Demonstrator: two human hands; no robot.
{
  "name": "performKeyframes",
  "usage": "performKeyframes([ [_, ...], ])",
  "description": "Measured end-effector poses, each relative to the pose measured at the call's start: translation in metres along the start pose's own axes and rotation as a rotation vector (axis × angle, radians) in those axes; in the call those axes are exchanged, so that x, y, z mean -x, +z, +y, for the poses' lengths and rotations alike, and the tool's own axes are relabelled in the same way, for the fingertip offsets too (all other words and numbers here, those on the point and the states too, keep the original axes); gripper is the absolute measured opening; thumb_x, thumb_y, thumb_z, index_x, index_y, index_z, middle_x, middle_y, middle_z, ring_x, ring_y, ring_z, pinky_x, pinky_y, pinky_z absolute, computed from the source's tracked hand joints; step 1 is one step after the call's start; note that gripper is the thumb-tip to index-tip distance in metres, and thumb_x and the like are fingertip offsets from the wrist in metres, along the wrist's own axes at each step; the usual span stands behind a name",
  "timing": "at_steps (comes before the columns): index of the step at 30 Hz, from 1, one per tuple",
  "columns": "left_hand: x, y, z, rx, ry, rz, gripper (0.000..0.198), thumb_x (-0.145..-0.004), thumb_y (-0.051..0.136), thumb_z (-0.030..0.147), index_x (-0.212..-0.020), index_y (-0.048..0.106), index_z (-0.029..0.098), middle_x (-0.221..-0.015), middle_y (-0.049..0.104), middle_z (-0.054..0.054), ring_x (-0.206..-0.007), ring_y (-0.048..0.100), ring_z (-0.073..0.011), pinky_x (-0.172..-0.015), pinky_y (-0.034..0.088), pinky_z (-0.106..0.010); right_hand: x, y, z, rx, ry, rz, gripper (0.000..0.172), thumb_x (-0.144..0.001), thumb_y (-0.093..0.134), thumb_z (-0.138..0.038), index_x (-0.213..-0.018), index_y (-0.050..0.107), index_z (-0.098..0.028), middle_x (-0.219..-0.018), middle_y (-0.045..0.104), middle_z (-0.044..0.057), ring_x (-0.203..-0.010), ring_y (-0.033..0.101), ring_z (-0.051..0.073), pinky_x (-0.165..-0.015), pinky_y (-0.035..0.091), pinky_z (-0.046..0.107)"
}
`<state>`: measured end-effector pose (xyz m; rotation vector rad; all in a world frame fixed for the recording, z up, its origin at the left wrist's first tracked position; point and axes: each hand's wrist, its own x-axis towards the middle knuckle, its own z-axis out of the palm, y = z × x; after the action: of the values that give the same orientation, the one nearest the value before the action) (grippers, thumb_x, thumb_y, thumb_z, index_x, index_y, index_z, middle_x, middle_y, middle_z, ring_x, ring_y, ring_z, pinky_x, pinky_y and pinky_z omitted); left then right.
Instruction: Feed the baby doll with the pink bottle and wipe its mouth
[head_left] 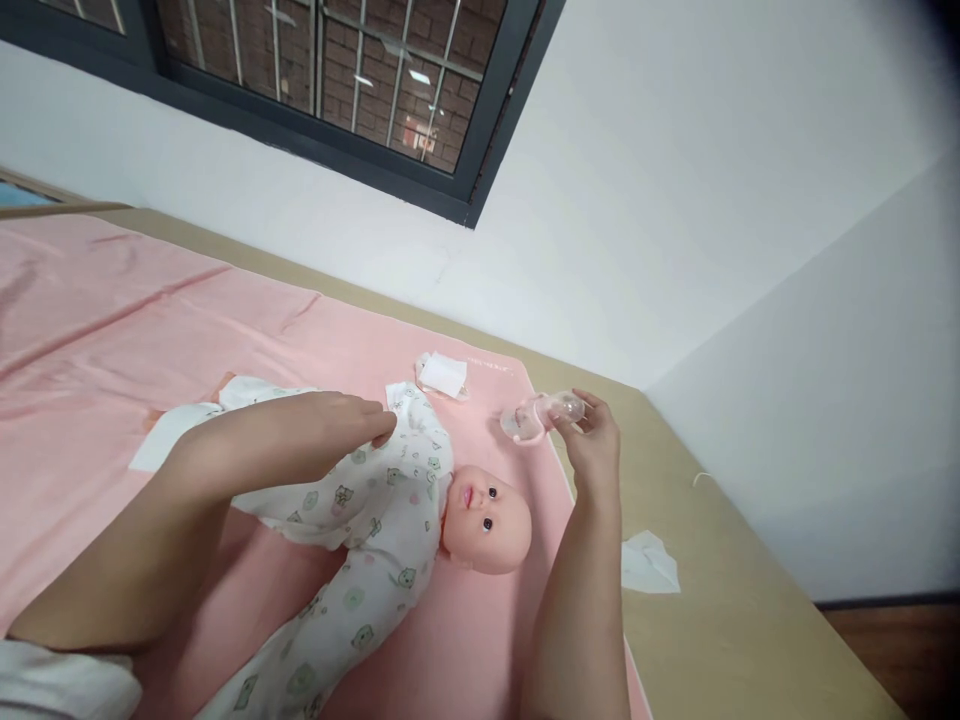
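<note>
A baby doll [491, 520] lies on its back on a pink sheet [420, 650], dressed in a white outfit [375, 560] printed with green animals. My left hand [337, 425] is stretched flat over the doll's chest, fingers straight; whether it touches the cloth I cannot tell. Beyond the doll's head, my right hand [595, 440] grips a baby bottle [525, 415] by its clear domed cap. The bottle has pink handles and is tilted, its base pointing left over the sheet. Part of the doll's body is hidden behind my left forearm.
A small pack with a white tissue [444, 375] lies near the sheet's far edge. Another white tissue [649, 563] rests on the tan tabletop [720, 600] at right. A white wall and a dark-framed window [330, 80] with bars stand behind.
</note>
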<state>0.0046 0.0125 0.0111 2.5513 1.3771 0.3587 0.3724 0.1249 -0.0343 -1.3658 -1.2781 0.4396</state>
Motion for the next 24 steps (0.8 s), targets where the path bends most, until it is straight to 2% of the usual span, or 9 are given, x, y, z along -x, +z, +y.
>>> performKeyframes([
  [2,-0.006,-0.002,0.008,0.018,0.080,-0.002,0.030,-0.086,0.043,0.011,-0.109,0.055,0.025,-0.110,0.063,0.000,-0.095,0.060,-0.0166,-0.081,0.043,-0.025,0.008,0.005,-0.017,-0.136,-0.036,-0.058,0.060,-0.058,0.075,-0.035,-0.113,0.056,-0.020,-0.107,0.066,0.009,-0.096,0.063,0.022,-0.088,0.050,0.043],
  [4,-0.015,0.000,0.015,0.027,0.143,0.048,0.038,-0.088,0.047,0.015,-0.124,0.047,0.024,-0.122,0.058,-0.004,-0.109,0.056,-0.0198,-0.090,0.042,-0.029,0.017,0.013,-0.035,-0.245,-0.065,-0.140,0.061,-0.059,0.077,-0.036,-0.114,0.055,-0.021,-0.107,0.066,0.007,-0.100,0.063,0.021,-0.091,0.049,0.043],
  [7,-0.029,0.004,0.023,0.027,0.203,0.219,0.050,-0.089,0.050,0.019,-0.137,0.035,0.022,-0.135,0.049,-0.008,-0.124,0.045,-0.0231,-0.102,0.036,-0.035,0.035,0.027,-0.061,-0.340,-0.101,-0.273,0.059,-0.063,0.078,-0.037,-0.115,0.054,-0.025,-0.111,0.065,0.006,-0.106,0.062,0.021,-0.094,0.049,0.042],
  [9,-0.034,0.006,0.028,0.042,0.190,0.334,0.052,-0.091,0.049,0.020,-0.140,0.031,0.022,-0.140,0.045,-0.009,-0.130,0.040,-0.0235,-0.106,0.033,-0.038,0.049,0.036,-0.077,-0.373,-0.117,-0.359,0.057,-0.065,0.078,-0.036,-0.116,0.054,-0.027,-0.115,0.064,0.005,-0.109,0.060,0.022,-0.095,0.049,0.042],
  [11,-0.035,0.007,0.031,0.056,0.161,0.384,0.054,-0.091,0.051,0.026,-0.141,0.030,0.022,-0.142,0.043,-0.009,-0.131,0.039,-0.0240,-0.107,0.032,-0.039,0.064,0.044,-0.092,-0.394,-0.121,-0.432,0.055,-0.065,0.078,-0.035,-0.115,0.055,-0.028,-0.117,0.063,0.004,-0.110,0.060,0.022,-0.095,0.050,0.041],
  [15,-0.032,0.006,0.034,0.084,0.083,0.353,0.065,-0.086,0.060,0.035,-0.142,0.029,0.020,-0.140,0.047,-0.009,-0.120,0.048,-0.0265,-0.103,0.032,-0.041,0.088,0.054,-0.113,-0.412,-0.144,-0.509,0.050,-0.069,0.076,-0.036,-0.114,0.056,-0.030,-0.119,0.061,0.003,-0.112,0.058,0.021,-0.094,0.051,0.040],
  [19,-0.033,0.005,0.039,0.184,0.000,0.286,0.066,-0.080,0.059,0.025,-0.140,0.032,0.022,-0.130,0.055,-0.005,-0.102,0.055,-0.0240,-0.097,0.035,-0.039,0.102,0.061,-0.120,-0.433,-0.148,-0.534,0.047,-0.072,0.074,-0.039,-0.115,0.056,-0.030,-0.121,0.060,0.002,-0.111,0.057,0.021,-0.090,0.052,0.038],
  [21,-0.035,0.007,0.042,0.235,-0.023,0.286,0.061,-0.078,0.056,0.021,-0.136,0.037,0.023,-0.126,0.057,-0.004,-0.104,0.054,-0.0239,-0.095,0.036,-0.037,0.106,0.064,-0.122,-0.442,-0.142,-0.526,0.047,-0.072,0.073,-0.040,-0.115,0.056,-0.030,-0.120,0.060,0.002,-0.110,0.058,0.020,-0.089,0.053,0.036],
  [24,-0.039,0.010,0.043,0.245,-0.016,0.305,0.042,-0.076,0.054,0.021,-0.118,0.049,0.020,-0.115,0.060,-0.004,-0.105,0.054,-0.0236,-0.096,0.034,-0.038,0.109,0.067,-0.123,-0.431,-0.143,-0.493,0.044,-0.074,0.072,-0.040,-0.114,0.058,-0.030,-0.120,0.060,0.002,-0.108,0.058,0.019,-0.088,0.053,0.035],
])
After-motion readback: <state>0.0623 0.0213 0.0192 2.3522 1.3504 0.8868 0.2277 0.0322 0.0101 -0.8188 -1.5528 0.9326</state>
